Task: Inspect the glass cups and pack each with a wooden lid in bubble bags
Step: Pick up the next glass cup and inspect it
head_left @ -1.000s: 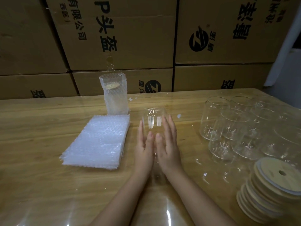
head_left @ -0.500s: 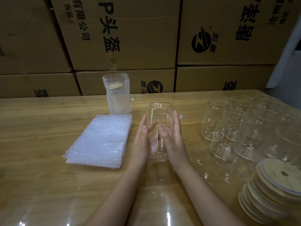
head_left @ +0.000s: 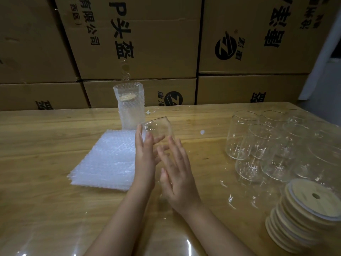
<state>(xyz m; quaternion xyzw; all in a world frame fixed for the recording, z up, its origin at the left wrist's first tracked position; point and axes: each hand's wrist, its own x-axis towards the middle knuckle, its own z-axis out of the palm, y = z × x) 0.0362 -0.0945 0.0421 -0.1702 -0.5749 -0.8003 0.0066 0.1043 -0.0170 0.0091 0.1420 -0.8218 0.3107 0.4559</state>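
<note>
Nearest, at the right edge of the table (head_left: 46, 191), the stack of lids (head_left: 311, 204) lies untouched, as it did a second ago. The change is all in the middle. The left hand (head_left: 144, 163) and right hand (head_left: 180, 180) have their fingers straight and palms flat, pressing the cup (head_left: 159, 129) between them rather than curling round it. A second ago that cup stood upright and low between the palms. Half a second ago it had been lifted. Now it is clear of the table and tipped, its upper end leaning left, with the right hand slid lower and nearer and the left one higher along the glass. That looks like rolling the cup between the palms to catch the light — the inspection step, I judge, not yet the packing.

Just left of the hands lies the pile of bags (head_left: 107, 159), flat and unmoved, and no bag has been taken for this cup. To the right, well apart, the other cups (head_left: 256, 143) stand clustered and unchanged. Beyond the bags stands one packed cup (head_left: 131, 109), upright in its bubble bag with a lid showing inside the top. Only that one seems finished, so the task looks to be early on. Stacked boxes (head_left: 147, 34) close the view behind.

A palms-only hold on a tilted glass could slip.
</note>
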